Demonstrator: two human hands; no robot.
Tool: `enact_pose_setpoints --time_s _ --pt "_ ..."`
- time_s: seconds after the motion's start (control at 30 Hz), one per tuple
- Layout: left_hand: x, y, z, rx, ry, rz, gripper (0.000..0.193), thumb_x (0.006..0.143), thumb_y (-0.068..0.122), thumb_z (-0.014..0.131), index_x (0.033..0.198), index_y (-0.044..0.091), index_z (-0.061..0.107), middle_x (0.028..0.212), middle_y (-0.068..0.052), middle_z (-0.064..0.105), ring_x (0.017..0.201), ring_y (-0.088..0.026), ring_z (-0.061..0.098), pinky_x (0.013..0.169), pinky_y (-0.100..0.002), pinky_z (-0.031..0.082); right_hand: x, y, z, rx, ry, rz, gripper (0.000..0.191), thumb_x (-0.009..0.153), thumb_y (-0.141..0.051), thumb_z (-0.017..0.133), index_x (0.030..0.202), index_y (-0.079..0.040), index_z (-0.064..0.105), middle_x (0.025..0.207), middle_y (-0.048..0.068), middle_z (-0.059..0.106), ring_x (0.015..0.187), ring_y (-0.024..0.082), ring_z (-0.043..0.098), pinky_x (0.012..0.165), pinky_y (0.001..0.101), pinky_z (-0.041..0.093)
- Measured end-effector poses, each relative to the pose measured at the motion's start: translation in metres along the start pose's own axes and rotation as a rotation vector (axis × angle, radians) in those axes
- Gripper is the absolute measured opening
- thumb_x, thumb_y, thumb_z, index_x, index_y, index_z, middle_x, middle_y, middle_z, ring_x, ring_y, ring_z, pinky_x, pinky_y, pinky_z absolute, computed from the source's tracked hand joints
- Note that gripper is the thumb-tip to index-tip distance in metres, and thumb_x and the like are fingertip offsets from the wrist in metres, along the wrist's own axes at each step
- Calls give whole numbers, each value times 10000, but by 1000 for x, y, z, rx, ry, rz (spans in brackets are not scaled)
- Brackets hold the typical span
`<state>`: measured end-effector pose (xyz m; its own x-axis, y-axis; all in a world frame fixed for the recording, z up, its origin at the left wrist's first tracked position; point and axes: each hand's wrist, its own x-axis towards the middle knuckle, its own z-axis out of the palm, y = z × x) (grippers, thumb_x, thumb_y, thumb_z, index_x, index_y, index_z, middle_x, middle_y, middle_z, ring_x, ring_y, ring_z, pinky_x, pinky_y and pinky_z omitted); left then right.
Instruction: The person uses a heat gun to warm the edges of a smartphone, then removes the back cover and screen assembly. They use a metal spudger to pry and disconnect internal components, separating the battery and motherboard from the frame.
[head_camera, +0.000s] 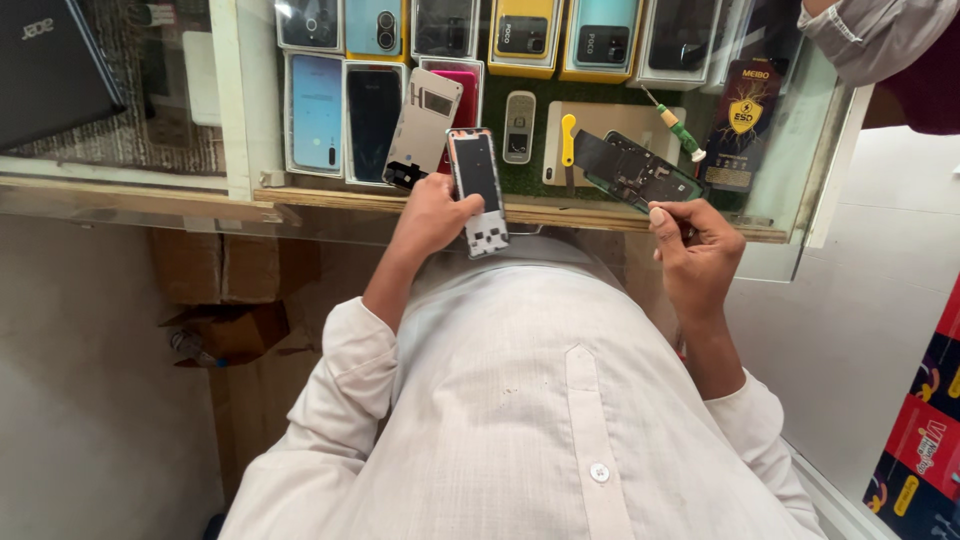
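My left hand (432, 212) grips a phone frame part (478, 190), a grey panel with a dark inner area, held upright over the counter's front edge. My right hand (697, 247) pinches the near end of an opened dark phone body (632, 170) with exposed circuit parts, which lies tilted on the glass counter (770, 215). A grey back cover (424, 125) lies just beyond my left hand. A yellow pry tool (568, 140) and a green-handled screwdriver (680, 128) rest on a beige mat (655, 122) between the two hands.
Phone boxes and several phones show under the glass at the back. A small keypad phone (518, 126) lies on green matting. A dark anti-static pouch (742, 118) sits right. Another person's sleeve (870, 35) reaches in top right. A laptop (50, 65) sits far left; cardboard boxes (225, 300) stand below.
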<state>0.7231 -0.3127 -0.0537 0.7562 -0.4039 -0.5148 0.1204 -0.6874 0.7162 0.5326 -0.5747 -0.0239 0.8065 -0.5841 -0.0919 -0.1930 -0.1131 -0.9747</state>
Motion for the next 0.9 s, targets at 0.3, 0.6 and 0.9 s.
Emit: enact_pose_setpoints --time_s 0.3,0.6,0.9 --pt "-2 0 0 78 -37 -57 265 804 205 699 884 -46 736 742 -177 746 660 -260 754 685 -367 595 2 2 8 -64 -118 66 158 1032 -114 716 975 33 710 773 34 686 567 52 589 493 199 451" --pt "-9 3 2 149 273 -39 284 835 272 792 963 24 742 817 -139 761 758 -273 749 737 -386 582 8 -17 24 51 -126 48 142 1045 -85 693 1023 56 686 851 57 682 685 112 698 585 242 586" --pt "-31 10 -5 247 495 131 190 897 215 747 971 40 763 847 -106 778 749 -282 737 705 -400 573 15 -37 20 -108 -116 -155 86 1042 -29 776 1077 43 745 911 29 631 785 57 547 703 176 430"
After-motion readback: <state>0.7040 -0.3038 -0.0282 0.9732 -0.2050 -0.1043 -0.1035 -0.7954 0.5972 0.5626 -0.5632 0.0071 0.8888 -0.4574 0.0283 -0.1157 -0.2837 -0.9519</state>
